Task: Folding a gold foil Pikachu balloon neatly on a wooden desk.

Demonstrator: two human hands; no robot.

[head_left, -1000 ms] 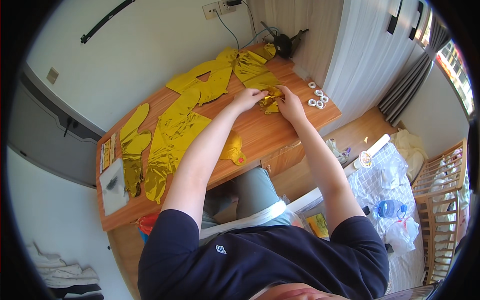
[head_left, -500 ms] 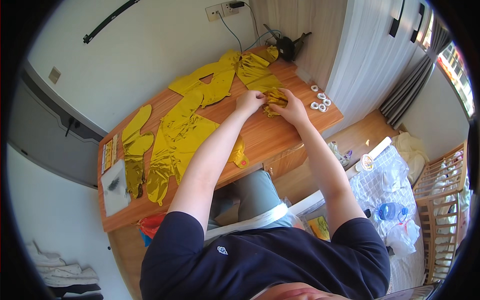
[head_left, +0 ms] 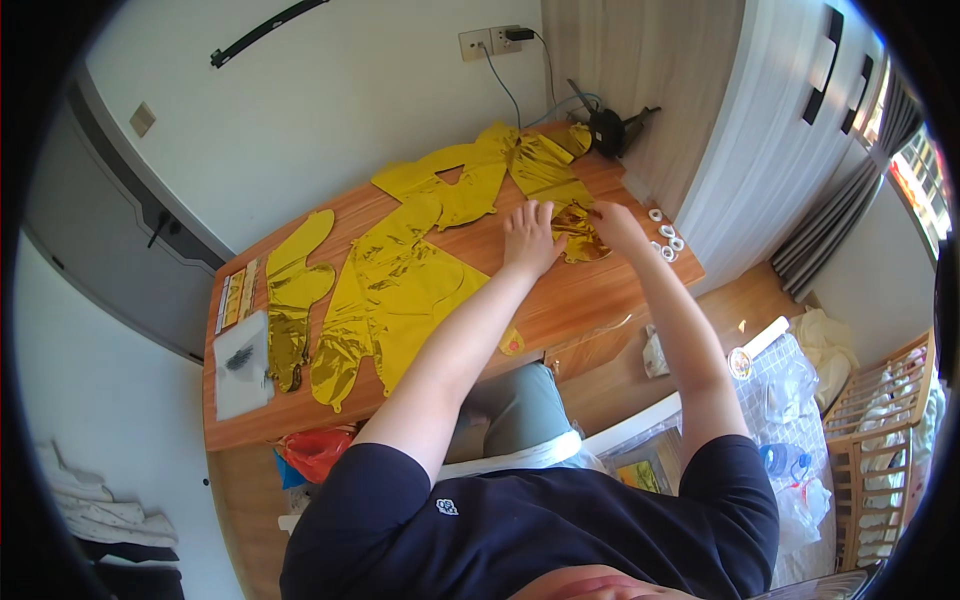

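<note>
While the left hand (head_left: 531, 242) spreads its fingers just beside the crumpled foil (head_left: 580, 238), right of upper centre in the frame, the right hand (head_left: 619, 229) looks pinched on its edge; I'd smooth gently, since thin foil probably tears.

Head-worn fisheye, facing down, desk (head_left: 600, 288) near

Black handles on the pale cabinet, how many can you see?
2: one handle at upper right, and a shorter-looking handle just right of it, nearer the grey curtain. Any beyond the picture's edge wouldn't show.
</note>
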